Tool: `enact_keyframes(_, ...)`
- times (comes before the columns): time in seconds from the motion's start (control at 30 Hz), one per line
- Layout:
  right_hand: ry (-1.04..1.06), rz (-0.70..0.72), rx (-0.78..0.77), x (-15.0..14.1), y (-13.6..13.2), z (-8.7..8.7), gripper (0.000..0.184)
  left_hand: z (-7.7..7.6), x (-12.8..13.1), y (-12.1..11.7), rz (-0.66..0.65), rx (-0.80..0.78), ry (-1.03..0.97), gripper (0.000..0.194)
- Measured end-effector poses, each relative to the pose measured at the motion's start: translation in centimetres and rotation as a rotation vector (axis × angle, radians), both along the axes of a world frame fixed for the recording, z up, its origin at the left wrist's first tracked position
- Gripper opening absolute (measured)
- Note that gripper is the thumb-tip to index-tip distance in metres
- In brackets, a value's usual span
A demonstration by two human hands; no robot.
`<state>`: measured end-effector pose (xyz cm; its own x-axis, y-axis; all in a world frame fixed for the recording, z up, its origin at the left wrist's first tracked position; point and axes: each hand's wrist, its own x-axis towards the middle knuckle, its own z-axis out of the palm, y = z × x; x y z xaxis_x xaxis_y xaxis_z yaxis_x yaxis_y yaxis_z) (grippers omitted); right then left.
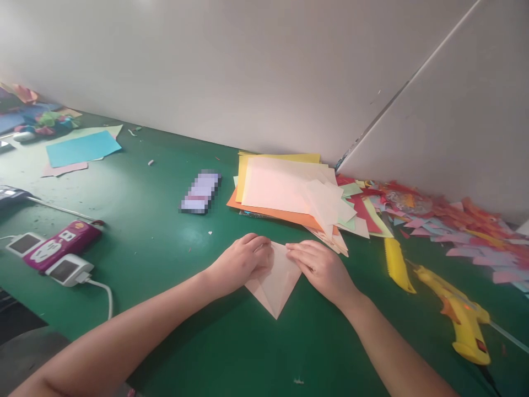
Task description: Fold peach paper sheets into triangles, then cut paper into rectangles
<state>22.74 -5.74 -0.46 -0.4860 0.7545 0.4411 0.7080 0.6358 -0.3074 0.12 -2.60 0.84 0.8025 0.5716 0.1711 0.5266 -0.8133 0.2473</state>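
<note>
A pale pink sheet of paper [276, 281], folded to a point at its near end, lies on the green table between my hands. My left hand [244, 259] grips its upper left edge with curled fingers. At the upper right edge, my right hand [322, 267] has its fingers pressed together on the paper. Both thumbs are partly hidden. Just beyond my hands sits a stack of coloured paper [281, 184], pale pink on top with yellow and orange sheets beneath. Loose folded pale pieces [326, 207] rest on its right side.
To the right lie a yellow cutter [397, 264], a yellow glue gun [458, 314] and a heap of paper pieces [446, 220]. A blurred-out phone [201, 192] is left of the stack. A purple power strip [61, 245] with plugs and blue paper [85, 149] are further left. A wall [231, 71] stands behind.
</note>
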Motion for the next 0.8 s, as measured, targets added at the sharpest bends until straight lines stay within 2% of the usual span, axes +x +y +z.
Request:
enact_keyframes(0.17, -0.024, -0.001, 0.010, 0.00, -0.01, -0.01, 0.022, -0.36, -0.04, -0.06, 0.054, -0.014, -0.002, 0.034)
enact_keyframes(0.3, -0.050, 0.011, 0.006, 0.07, -0.09, 0.05, 0.024, -0.65, -0.14, -0.02, 0.035, 0.034, 0.049, 0.039)
enact_keyframes(0.57, -0.079, 0.005, -0.028, -0.05, -0.45, 0.76, 0.025, -0.96, -0.48, -0.15, 0.080, 0.099, 0.059, 0.039)
enact_keyframes(0.8, -0.064, -0.012, -0.093, -0.27, -0.46, 0.58, 0.031, -0.74, -0.40, -0.21, 0.075, 0.103, 0.093, 0.040)
